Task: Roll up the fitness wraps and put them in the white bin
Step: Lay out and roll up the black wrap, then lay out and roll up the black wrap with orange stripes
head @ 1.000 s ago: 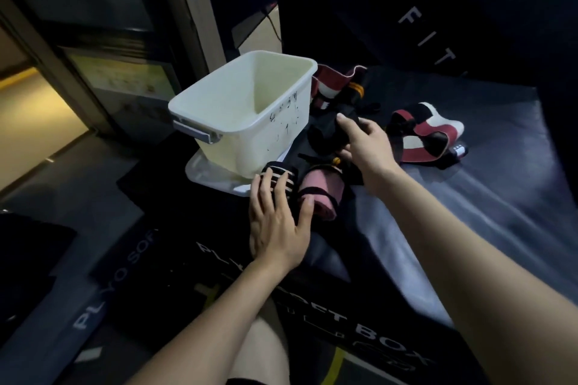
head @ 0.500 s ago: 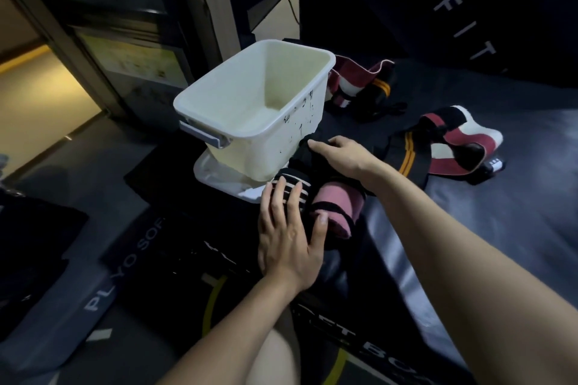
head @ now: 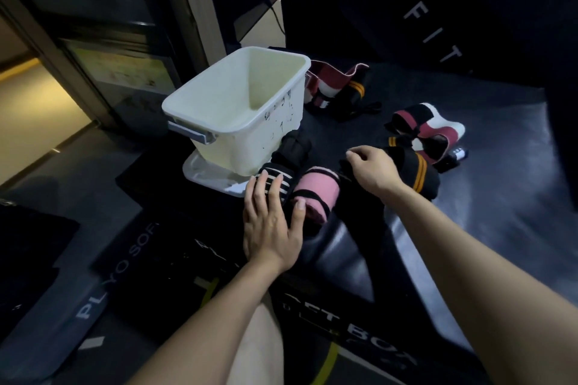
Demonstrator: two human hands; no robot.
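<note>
The white bin stands at the far left of the dark padded box, resting on a white lid and holding nothing that can be seen. Just near of the bin lie three rolled wraps in a cluster: a black roll touching the bin's wall, a black wrap with pale stripes in front of it, and a pink wrap just to the right of the striped one.

The left hand lies flat with straight fingers, fingertips on the striped wrap and thumb against the near end of the pink wrap; its grip is loose and closes round nothing. The right hand hovers to the right of the pink wrap with fingers curled, and its grip seems to pinch the edge of a black wrap with orange stripes, though the dark cloth makes the contact hard to judge.

Farther right lies a loose maroon, white and black wrap, unrolled. Another maroon and white wrap, beside a black piece with orange bands, sits at the far side just right of the bin. The box's near face carries pale lettering.
</note>
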